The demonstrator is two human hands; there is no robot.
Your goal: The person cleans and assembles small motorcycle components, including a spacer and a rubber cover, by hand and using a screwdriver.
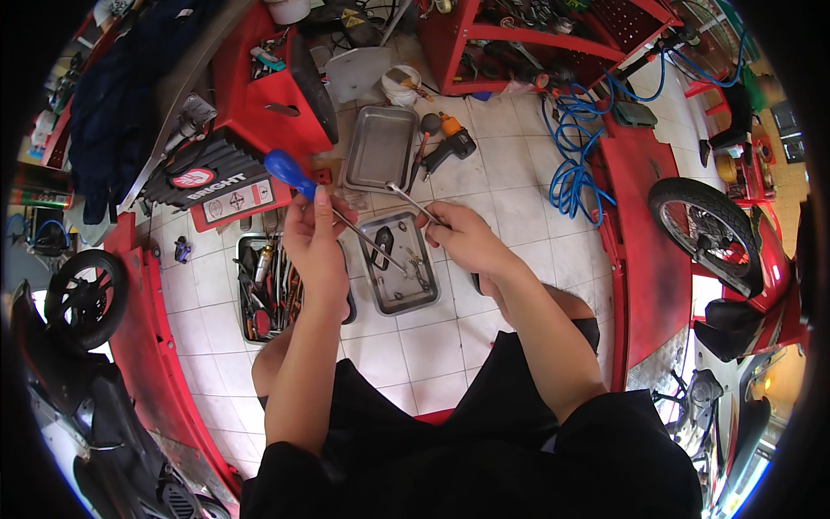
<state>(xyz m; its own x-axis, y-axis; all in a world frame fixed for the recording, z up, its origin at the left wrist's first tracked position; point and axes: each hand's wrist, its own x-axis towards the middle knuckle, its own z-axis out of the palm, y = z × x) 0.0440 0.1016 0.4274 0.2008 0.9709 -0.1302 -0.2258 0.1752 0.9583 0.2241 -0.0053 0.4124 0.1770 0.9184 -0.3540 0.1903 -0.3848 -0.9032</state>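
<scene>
Holding a blue-handled steel screwdriver (298, 177), the left hand (316, 238) was closed around it; the right hand (462, 233) pinched a slim chrome wrench (415, 203) above the near steel tray (399, 264). Judged best: keep both tools steady over it.

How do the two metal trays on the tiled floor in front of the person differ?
The far tray looks bare inside, while the near tray holds a dark oblong part and small metal pieces. The far tray lies beyond the hands; the near tray lies under them, with the screwdriver in the left hand pointing down toward it. Both are rectangular, shiny and shallow.
</scene>
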